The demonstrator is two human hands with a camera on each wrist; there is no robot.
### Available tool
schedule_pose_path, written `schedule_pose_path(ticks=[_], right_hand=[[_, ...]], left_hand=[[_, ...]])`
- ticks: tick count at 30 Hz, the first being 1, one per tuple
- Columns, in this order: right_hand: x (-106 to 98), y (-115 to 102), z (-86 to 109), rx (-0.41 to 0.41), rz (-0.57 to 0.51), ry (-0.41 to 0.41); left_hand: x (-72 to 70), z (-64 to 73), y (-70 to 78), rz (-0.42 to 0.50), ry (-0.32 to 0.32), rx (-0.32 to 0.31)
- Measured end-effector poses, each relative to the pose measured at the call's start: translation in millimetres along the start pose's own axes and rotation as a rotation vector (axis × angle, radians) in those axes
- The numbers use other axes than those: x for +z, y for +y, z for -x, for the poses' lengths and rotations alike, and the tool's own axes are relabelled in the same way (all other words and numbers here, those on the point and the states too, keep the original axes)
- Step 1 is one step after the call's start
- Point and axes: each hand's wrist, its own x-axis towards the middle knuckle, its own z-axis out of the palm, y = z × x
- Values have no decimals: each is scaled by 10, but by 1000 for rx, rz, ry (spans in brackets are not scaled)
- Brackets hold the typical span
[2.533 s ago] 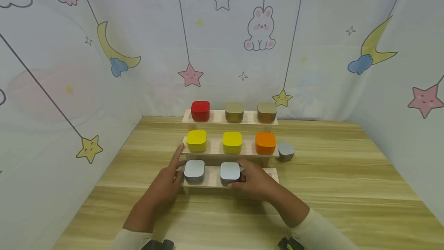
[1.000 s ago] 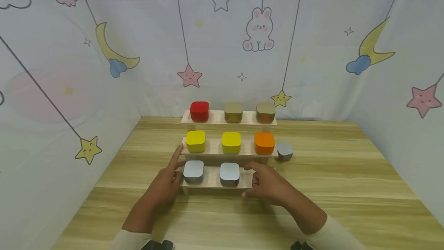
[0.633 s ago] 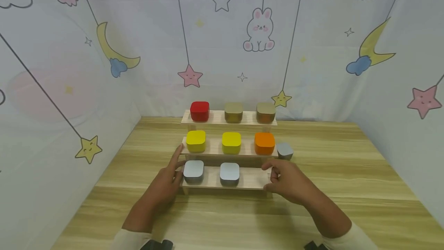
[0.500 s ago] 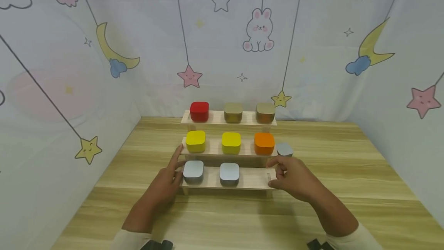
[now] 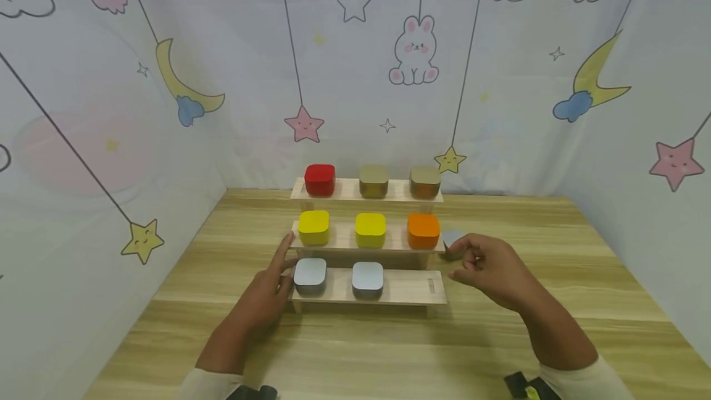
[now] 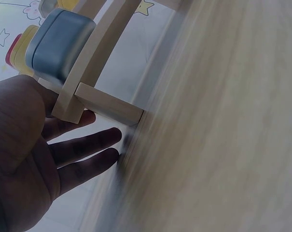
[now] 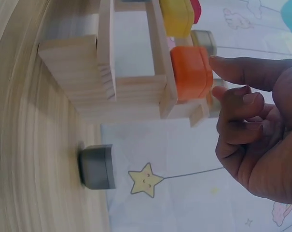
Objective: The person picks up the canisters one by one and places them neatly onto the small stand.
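A three-tier wooden stand (image 5: 408,287) bears small square tins with rounded corners. Two silver tins, one at the left (image 5: 310,273) and one in the middle (image 5: 368,278), sit on the lowest tier. My left hand (image 5: 265,298) lies against the stand's left end, index finger reaching up to the middle tier, the other fingers extended in the left wrist view. To the right of the stand, my right hand (image 5: 497,270) holds nothing, thumb and index finger apart, the others curled in. Its fingertips partly cover a loose silver tin (image 5: 453,236), seen whole on the tabletop in the right wrist view.
Two yellow tins (image 5: 313,227) and an orange tin (image 5: 423,231) line the middle tier. On the top tier are a red tin (image 5: 320,180) and two gold tins (image 5: 373,181). Patterned white cloth (image 5: 355,79) stands behind and beside the wood-grain table (image 5: 355,357).
My right hand has let go of the middle silver tin and moved right, past the stand's end, toward the loose silver tin. My left hand has stayed in place.
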Motion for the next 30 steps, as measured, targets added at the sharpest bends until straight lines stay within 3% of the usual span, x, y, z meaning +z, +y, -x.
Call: schedule_pose_path(ticks=[4, 9, 18, 23, 30], right_hand=[[-23, 81, -39, 8, 32, 111], [-29, 211, -104, 69, -34, 188], [3, 512, -231, 144, -124, 166], [-1, 685, -273, 198, -186, 101], [8, 844, -314, 212, -276, 43]], left_hand=[[6, -1, -2, -1, -4, -13], [4, -4, -1, -5, -2, -14], [9, -16, 7, -1, -10, -34], [20, -13, 0, 0, -11, -25], [3, 2, 10, 0, -10, -30]])
